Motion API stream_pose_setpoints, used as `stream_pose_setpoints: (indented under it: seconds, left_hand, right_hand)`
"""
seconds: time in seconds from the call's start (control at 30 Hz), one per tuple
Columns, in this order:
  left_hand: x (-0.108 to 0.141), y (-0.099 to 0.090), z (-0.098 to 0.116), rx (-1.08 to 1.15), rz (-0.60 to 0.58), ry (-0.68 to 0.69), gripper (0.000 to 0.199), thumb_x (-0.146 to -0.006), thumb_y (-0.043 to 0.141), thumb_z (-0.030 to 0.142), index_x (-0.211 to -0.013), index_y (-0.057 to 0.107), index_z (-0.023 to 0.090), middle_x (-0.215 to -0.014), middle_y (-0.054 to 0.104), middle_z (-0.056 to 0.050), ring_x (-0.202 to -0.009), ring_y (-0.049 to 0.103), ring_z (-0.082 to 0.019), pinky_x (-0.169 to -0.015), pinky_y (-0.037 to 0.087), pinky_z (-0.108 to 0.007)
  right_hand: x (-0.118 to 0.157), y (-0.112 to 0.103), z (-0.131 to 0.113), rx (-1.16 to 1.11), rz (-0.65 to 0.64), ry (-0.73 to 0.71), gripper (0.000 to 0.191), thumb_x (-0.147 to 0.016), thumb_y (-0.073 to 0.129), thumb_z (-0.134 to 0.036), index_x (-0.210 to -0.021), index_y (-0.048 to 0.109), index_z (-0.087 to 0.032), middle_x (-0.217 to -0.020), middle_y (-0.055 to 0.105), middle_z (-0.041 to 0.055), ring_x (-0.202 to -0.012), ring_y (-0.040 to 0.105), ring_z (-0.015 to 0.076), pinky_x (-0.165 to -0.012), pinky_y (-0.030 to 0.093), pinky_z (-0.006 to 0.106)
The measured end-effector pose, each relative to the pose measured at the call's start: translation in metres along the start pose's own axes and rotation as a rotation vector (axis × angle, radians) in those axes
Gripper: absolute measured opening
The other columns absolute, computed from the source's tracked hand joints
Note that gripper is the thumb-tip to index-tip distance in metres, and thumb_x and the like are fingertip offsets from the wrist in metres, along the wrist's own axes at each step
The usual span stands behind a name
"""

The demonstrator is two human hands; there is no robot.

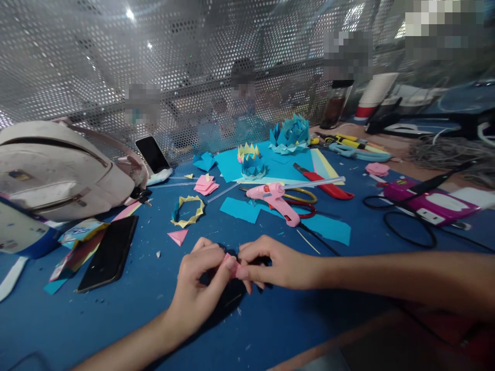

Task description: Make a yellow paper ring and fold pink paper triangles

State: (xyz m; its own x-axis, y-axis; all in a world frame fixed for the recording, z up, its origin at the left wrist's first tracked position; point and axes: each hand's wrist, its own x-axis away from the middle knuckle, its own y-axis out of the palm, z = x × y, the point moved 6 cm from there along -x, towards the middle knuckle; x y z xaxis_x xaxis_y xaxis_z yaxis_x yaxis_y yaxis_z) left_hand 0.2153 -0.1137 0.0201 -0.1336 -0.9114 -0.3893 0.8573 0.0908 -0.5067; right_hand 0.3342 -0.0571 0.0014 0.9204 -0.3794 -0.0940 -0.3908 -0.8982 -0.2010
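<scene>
A small piece of pink paper (231, 265) is pinched between both hands above the blue table. My left hand (201, 281) closes its thumb and fingers on its left side. From the right, my right hand (273, 263) grips the other side with thumb and forefinger. A folded pink triangle (178, 236) lies just beyond my left hand, and behind it rests a ring of yellow and blue folded paper (187, 211). Further back is a stack of pink squares (206, 184). Beyond my right hand lies a pink glue gun (274, 200) over blue paper strips (328, 228).
Blue folded paper flowers (291, 135) stand at the back. A red-handled cutter (328, 184) lies right of centre, with a purple power strip (431, 202) and black cables further right. On the left are a black phone (110, 252), wrappers and a pale backpack (58, 170).
</scene>
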Motion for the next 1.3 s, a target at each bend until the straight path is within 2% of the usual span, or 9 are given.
stream_pose_setpoints:
  seconds: [0.13, 0.3, 0.43, 0.63, 0.8, 0.93, 1.07, 1.3]
  left_hand:
    - [0.001, -0.002, -0.001, 0.034, 0.031, -0.023, 0.043, -0.102, 0.046, 0.032, -0.061, 0.054, 0.020, -0.056, 0.046, 0.003, -0.061, 0.040, -0.014, -0.063, 0.032, -0.029]
    - [0.003, 0.003, 0.006, 0.103, -0.035, -0.028, 0.048, -0.102, 0.046, 0.035, -0.057, 0.047, 0.019, -0.054, 0.036, 0.004, -0.057, 0.035, -0.012, -0.061, 0.031, -0.028]
    - [0.003, 0.004, 0.007, 0.129, -0.056, -0.046, 0.046, -0.102, 0.046, 0.036, -0.059, 0.051, 0.019, -0.055, 0.039, 0.004, -0.058, 0.036, -0.012, -0.060, 0.032, -0.028]
    - [0.003, 0.002, -0.002, 0.096, -0.033, -0.070, 0.045, -0.103, 0.045, 0.033, -0.060, 0.051, 0.019, -0.056, 0.047, 0.003, -0.061, 0.042, -0.012, -0.058, 0.033, -0.025]
    - [0.005, 0.002, -0.002, 0.015, -0.022, -0.026, 0.043, -0.102, 0.044, 0.030, -0.060, 0.041, 0.019, -0.057, 0.042, 0.004, -0.061, 0.040, -0.012, -0.057, 0.032, -0.024]
    - [0.001, 0.000, 0.000, -0.059, -0.038, 0.031, 0.044, -0.102, 0.042, 0.032, -0.061, 0.042, 0.020, -0.055, 0.043, 0.003, -0.059, 0.039, -0.012, -0.058, 0.034, -0.025]
    - [-0.015, -0.013, -0.005, -0.187, -0.124, 0.085, 0.047, -0.103, 0.037, 0.033, -0.059, 0.044, 0.020, -0.055, 0.048, 0.002, -0.060, 0.044, -0.013, -0.061, 0.037, -0.025]
    - [-0.049, -0.039, -0.043, -0.641, -0.360, 0.128, 0.043, -0.102, 0.042, 0.034, -0.064, 0.054, 0.018, -0.058, 0.051, 0.004, -0.059, 0.048, -0.013, -0.072, 0.042, -0.031]
  right_hand:
    - [0.002, 0.001, -0.002, 0.026, -0.034, -0.018, 0.054, -0.096, 0.053, -0.057, -0.066, 0.062, -0.014, -0.060, 0.057, -0.0009, -0.053, 0.051, 0.0084, -0.052, 0.039, 0.020]
    - [0.006, 0.003, -0.012, 0.076, -0.111, -0.165, 0.054, -0.100, 0.049, -0.049, -0.061, 0.063, -0.015, -0.057, 0.054, 0.0009, -0.064, 0.051, 0.0126, -0.064, 0.041, 0.025]
    - [0.006, 0.004, -0.010, 0.052, -0.116, -0.165, 0.050, -0.101, 0.050, -0.045, -0.065, 0.065, -0.014, -0.055, 0.052, -0.0001, -0.064, 0.052, 0.0128, -0.067, 0.043, 0.026]
    - [0.007, 0.002, -0.008, 0.082, -0.089, -0.154, 0.042, -0.099, 0.052, -0.034, -0.065, 0.066, -0.013, -0.058, 0.055, 0.0008, -0.061, 0.052, 0.0110, -0.057, 0.040, 0.022]
    - [0.007, 0.004, -0.012, 0.163, -0.104, -0.197, 0.040, -0.098, 0.052, -0.029, -0.064, 0.067, -0.013, -0.060, 0.059, 0.0018, -0.065, 0.053, 0.0117, -0.061, 0.041, 0.022]
    - [0.006, 0.004, -0.007, 0.147, -0.095, -0.145, 0.038, -0.099, 0.052, -0.030, -0.068, 0.067, -0.013, -0.059, 0.057, 0.0005, -0.064, 0.055, 0.0114, -0.063, 0.043, 0.022]
    - [0.006, 0.002, -0.003, 0.080, -0.074, -0.123, 0.042, -0.102, 0.049, -0.039, -0.075, 0.067, -0.012, -0.058, 0.054, -0.0019, -0.057, 0.053, 0.0086, -0.060, 0.041, 0.020]
    - [0.010, -0.001, -0.003, 0.022, -0.040, -0.077, 0.045, -0.102, 0.047, -0.047, -0.081, 0.065, -0.012, -0.060, 0.052, -0.0029, -0.054, 0.050, 0.0068, -0.054, 0.037, 0.017]
